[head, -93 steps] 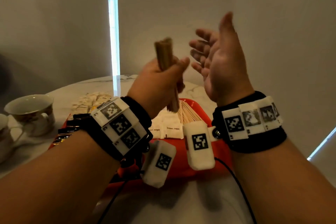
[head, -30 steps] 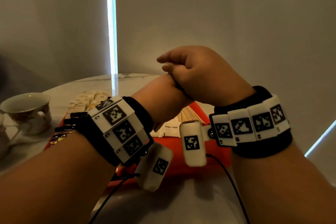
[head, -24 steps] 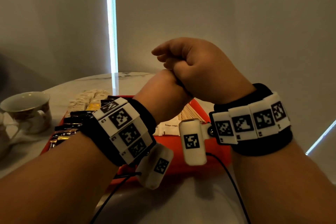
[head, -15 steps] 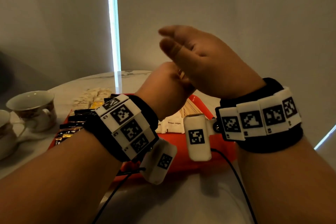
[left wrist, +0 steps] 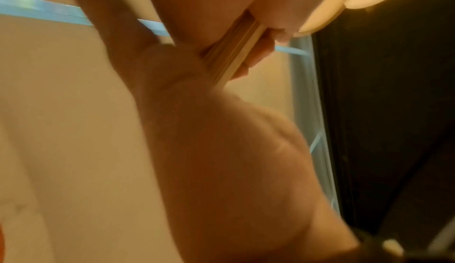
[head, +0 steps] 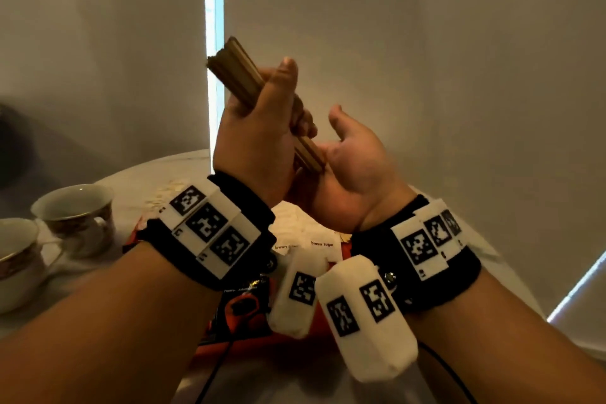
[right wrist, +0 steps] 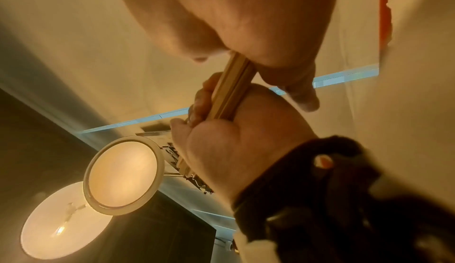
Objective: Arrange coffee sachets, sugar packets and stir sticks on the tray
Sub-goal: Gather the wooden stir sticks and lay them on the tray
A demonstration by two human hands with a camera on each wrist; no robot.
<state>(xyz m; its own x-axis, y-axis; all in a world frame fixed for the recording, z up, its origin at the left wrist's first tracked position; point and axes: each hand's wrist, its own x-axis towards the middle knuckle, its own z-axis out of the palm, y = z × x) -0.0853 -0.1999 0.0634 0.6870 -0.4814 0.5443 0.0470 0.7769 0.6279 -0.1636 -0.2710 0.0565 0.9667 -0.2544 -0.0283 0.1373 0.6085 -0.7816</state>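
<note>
My left hand [head: 262,128] grips a bundle of wooden stir sticks [head: 236,69] raised high above the table, tilted with the top end leaning left. The bundle's lower end [head: 308,156] butts against the upturned palm of my right hand [head: 351,161], which is flat and holds nothing. The sticks [left wrist: 234,53] show in the left wrist view and the same sticks [right wrist: 229,92] in the right wrist view between both hands. Below, the red tray [head: 239,321] carries white brown sugar packets [head: 323,243] and dark coffee sachets, mostly hidden by my wrists.
Two white teacups [head: 75,213] stand at the left on the round marble table [head: 137,174]. Pale packets [head: 170,190] lie beyond the tray. A grey wall and a bright window slit are behind. Cables run from the wrist cameras over the tray's front edge.
The right hand was covering the top of the left fist; now it has dropped and turned palm up under the bundle. The left hand has risen and the sticks stand out above it.
</note>
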